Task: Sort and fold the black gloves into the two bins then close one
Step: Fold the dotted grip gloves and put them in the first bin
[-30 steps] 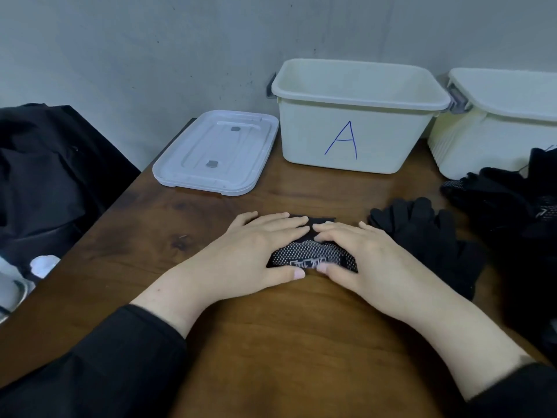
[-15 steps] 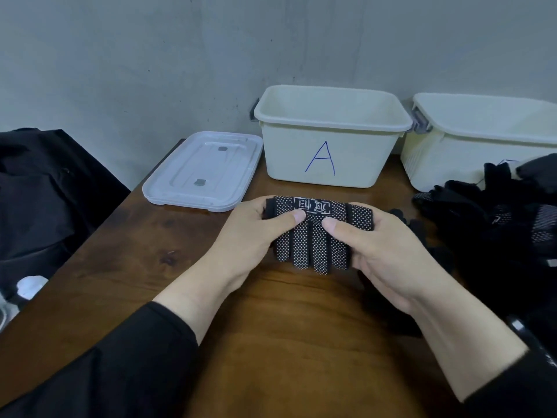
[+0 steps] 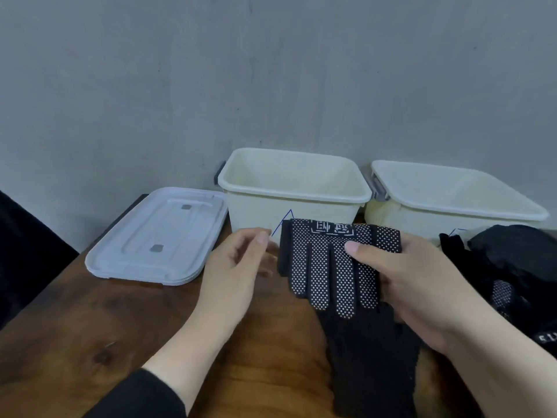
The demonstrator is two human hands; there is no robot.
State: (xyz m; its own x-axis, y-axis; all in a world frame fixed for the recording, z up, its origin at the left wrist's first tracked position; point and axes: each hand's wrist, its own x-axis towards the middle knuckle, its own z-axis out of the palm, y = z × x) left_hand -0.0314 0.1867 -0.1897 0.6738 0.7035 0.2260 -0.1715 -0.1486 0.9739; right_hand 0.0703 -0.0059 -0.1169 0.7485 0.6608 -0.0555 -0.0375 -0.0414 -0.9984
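Note:
My right hand [image 3: 413, 285] holds a folded black glove with white dots [image 3: 328, 267] in the air, thumb across its front, just before the cream bin marked A [image 3: 292, 191]. My left hand [image 3: 238, 273] hovers beside the glove's left edge with relaxed fingers, holding nothing. A second cream bin [image 3: 452, 200] stands to the right of bin A. Both bins look empty. A plain black fuzzy glove [image 3: 370, 357] lies on the wooden table [image 3: 90, 333] under my right hand. More black gloves [image 3: 512, 267] are piled at the right edge.
A white lid [image 3: 156, 236] lies flat on the table left of bin A. Dark cloth [image 3: 27, 260] sits off the table's left side. A grey wall rises right behind the bins.
The folded dotted glove was lifted off the table by both hands and carried up toward bin A. My left hand has since let go of it. The camera tilted upward.

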